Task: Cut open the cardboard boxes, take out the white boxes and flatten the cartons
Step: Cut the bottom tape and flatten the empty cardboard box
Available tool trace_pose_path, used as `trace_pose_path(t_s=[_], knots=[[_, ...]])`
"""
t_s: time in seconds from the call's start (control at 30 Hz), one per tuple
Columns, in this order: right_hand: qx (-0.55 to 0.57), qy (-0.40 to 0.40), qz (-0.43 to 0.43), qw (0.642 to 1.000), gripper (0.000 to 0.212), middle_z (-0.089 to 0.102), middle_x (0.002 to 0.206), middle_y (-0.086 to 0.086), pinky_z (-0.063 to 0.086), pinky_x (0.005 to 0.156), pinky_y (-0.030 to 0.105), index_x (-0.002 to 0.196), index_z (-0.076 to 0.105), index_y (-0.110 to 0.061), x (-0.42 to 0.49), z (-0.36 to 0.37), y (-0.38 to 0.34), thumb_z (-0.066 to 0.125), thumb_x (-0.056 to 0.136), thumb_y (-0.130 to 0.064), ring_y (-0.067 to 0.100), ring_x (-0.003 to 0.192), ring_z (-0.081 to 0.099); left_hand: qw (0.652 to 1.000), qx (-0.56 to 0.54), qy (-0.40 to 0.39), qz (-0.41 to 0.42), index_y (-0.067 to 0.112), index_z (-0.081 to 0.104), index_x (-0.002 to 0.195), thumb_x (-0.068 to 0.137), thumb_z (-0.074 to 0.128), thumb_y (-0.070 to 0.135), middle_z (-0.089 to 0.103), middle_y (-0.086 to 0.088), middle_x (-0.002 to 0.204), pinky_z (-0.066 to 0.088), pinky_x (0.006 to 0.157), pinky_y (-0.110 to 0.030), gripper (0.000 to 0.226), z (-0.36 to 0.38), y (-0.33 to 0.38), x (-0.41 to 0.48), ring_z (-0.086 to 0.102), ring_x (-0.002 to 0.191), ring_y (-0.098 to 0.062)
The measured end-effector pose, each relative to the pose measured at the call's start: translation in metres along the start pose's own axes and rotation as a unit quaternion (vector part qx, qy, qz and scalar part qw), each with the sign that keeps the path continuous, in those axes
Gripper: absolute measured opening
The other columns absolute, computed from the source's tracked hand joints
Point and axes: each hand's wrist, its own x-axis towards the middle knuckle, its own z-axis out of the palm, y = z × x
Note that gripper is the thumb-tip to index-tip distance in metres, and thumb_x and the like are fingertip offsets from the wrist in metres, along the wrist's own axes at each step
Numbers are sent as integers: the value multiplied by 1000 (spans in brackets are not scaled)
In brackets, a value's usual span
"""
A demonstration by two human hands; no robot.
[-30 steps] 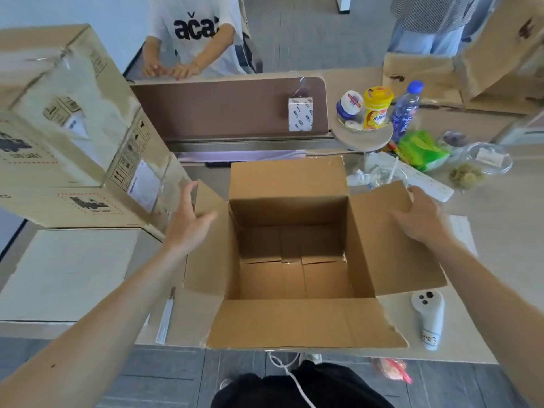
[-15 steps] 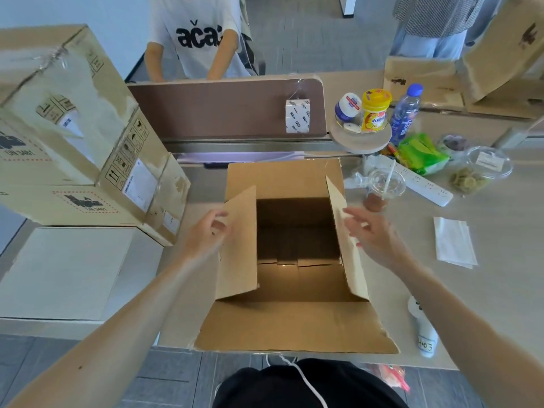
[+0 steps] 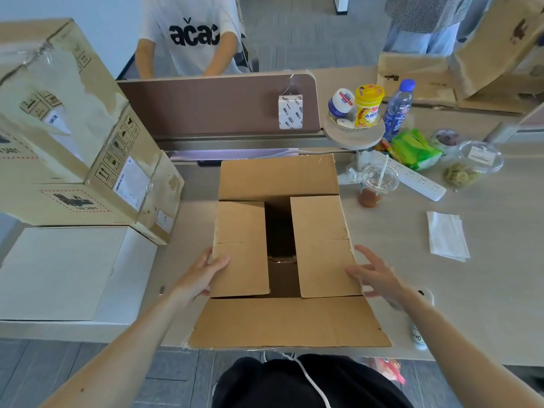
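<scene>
1. Head view: side flaps [image 3: 241, 248], upright a moment ago, now lie folded over the carton [image 3: 288, 322] at the desk's [image 3: 471, 290] near edge.
2. Left hand [image 3: 203, 275] clasps its left edge, thumb on top; right hand [image 3: 374, 278], fingers spread, touches the right flap [image 3: 322, 245].
3. Flattening seems begun.

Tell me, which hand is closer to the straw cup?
Right. The right hand is at the right flap, towards the cup; the left hand holds the left flap opposite.
</scene>
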Motion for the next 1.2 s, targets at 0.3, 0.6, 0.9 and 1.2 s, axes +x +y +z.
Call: trace_pose_path(t_s=[0.3,0.6,0.9,1.2], knots=[[-58,9,-99,993,32,72,102,-20,60,74,31,119,53,-57,-14,16,-15,56,99,-32,4,90,70,998,-31,-17,60,40,38,142,94,52,62,60,11,126,53,83,-33,55,5,10,-15,60,112,-10],[123,77,-119,982,33,76,97,13,50,76,35,113,66,-16,-25,-5,-54,40,104,-33,12,72,71,976,-149,32,155,39,64,115,39,67,94,76,11,91,52,68,-34,95,-22,64,-50,71,77,-8],[215,56,-224,949,36,73,96,0,50,79,41,109,71,-23,-47,-21,-108,42,101,-43,14,85,67,951,-160,-19,266,58,59,121,54,66,91,71,10,117,43,93,-50,75,-26,91,-79,63,107,-22],[82,33,-306,948,20,74,103,6,51,81,48,103,72,-29,-68,-36,-156,67,85,-37,24,90,69,937,-51,37,345,51,54,121,77,71,55,70,20,107,52,63,-18,47,-28,120,-101,67,91,-1]])
